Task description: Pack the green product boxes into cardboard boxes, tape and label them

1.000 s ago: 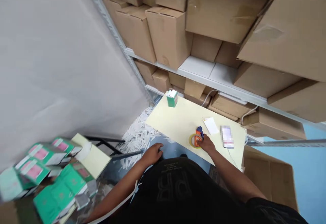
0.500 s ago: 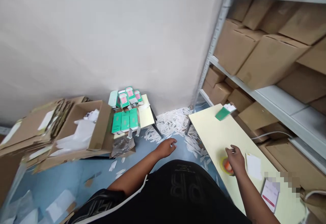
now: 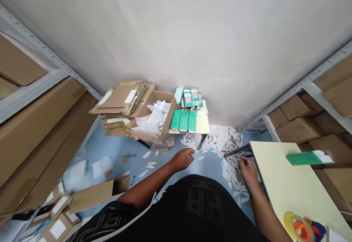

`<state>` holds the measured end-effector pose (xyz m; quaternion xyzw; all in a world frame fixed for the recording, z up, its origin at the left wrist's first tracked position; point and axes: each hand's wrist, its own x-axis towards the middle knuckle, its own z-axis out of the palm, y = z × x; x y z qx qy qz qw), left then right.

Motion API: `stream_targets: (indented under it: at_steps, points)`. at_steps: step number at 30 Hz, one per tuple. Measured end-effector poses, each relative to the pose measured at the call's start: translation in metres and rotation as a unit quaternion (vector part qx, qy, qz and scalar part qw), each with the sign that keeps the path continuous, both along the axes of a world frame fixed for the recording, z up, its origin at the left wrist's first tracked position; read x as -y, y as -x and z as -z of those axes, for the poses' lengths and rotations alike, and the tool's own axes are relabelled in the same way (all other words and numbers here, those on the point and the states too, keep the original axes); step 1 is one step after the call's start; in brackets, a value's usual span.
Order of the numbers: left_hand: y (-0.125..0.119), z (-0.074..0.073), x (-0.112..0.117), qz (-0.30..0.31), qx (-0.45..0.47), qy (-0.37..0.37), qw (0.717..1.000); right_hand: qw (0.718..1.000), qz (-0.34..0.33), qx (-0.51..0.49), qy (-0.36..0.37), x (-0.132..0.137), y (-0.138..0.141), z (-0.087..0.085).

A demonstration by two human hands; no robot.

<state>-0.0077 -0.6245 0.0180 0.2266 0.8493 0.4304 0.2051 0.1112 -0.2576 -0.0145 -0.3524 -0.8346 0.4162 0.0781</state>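
Note:
My left hand hangs in the air over the blue floor in front of my black shirt, its fingers loosely curled and holding nothing I can see. Off the left edge of the pale yellow table, my right hand has its fingers loosely bent and apart, and it is empty. An orange tape dispenser with a yellow tape roll lies on the table near my right forearm. A green box lies on its side at the table's far end.
Several green and pink boxes sit on a small low table by the wall, beside an open cardboard box with white paper and flattened cartons. White paper strips litter the floor. Shelves of cardboard boxes stand left and right.
My view has swung left from the shelves to the wall and floor. My right hand has let go of the tape dispenser and moved off the table; my left hand stays about where it was.

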Motion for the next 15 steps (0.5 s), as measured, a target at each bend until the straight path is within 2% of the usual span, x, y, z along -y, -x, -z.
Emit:
stream_targets:
  at_steps: [3,8,11,15]
  points:
    - [0.007,0.0,0.027,-0.042,-0.002,-0.006,0.999,0.998,-0.044,0.018,0.043,0.03,0.024,-0.007]
    - [0.018,-0.008,0.053,-0.118,0.013,-0.026,0.993,0.989,-0.114,0.048,0.081,0.052,0.077,-0.018]
    - [0.026,-0.023,0.066,-0.159,0.0,-0.033,0.987,0.981,-0.158,0.052,0.097,0.064,0.124,-0.021]
    - [0.041,-0.055,0.088,-0.222,-0.066,-0.031,0.972,0.961,-0.234,0.039,0.143,0.092,0.196,-0.024]
